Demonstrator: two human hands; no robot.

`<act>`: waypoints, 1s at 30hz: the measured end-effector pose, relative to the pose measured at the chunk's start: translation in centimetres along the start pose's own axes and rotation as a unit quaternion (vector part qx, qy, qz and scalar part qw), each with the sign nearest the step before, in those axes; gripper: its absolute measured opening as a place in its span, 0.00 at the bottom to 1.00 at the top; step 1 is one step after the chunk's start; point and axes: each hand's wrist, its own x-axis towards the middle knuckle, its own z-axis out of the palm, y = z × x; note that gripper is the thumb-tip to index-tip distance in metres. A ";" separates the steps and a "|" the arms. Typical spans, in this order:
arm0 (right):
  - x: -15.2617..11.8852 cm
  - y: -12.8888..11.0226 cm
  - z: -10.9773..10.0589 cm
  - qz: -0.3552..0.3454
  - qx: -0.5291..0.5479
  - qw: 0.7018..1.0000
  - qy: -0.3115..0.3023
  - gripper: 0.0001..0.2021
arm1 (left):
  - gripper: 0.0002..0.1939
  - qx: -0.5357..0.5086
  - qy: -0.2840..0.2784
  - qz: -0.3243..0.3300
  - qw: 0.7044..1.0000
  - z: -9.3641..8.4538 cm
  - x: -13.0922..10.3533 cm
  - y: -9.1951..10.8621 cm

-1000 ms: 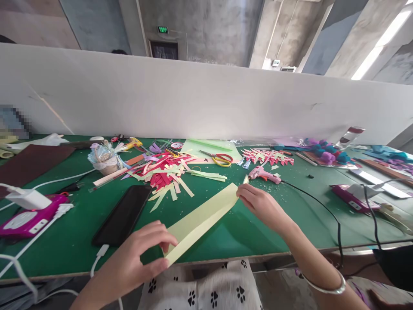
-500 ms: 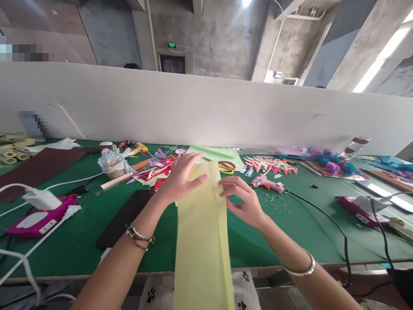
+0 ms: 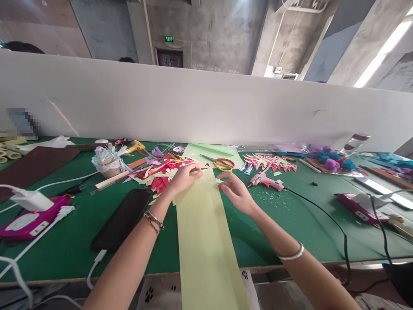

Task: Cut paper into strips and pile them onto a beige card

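Note:
A long pale yellow-green paper strip (image 3: 206,241) runs from the middle of the green table over its front edge. My left hand (image 3: 185,177) pinches the strip's far left corner. At the far right corner, my right hand (image 3: 235,191) touches the paper's edge with its fingers curled and slightly apart. Just beyond the strip lie scissors (image 3: 222,163) with yellow and red handles, on a light green sheet (image 3: 193,150).
Red and green paper scraps (image 3: 161,183) and a black phone (image 3: 124,219) lie left. A pink glue gun (image 3: 267,181) with a black cord is right. Magenta power strips (image 3: 38,219) sit at both sides. A white partition (image 3: 206,107) stands behind.
My left hand has closed from spread fingers onto the strip's far edge. My right hand has shifted slightly left. The strip lies flatter, with its right fold opened out, and the scissors show fully.

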 end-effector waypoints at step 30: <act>0.4 3.6 0.7 0.221 0.137 0.965 -0.045 0.17 | 0.41 0.372 -0.071 -0.393 0.838 -7.4 -11.9 -3.4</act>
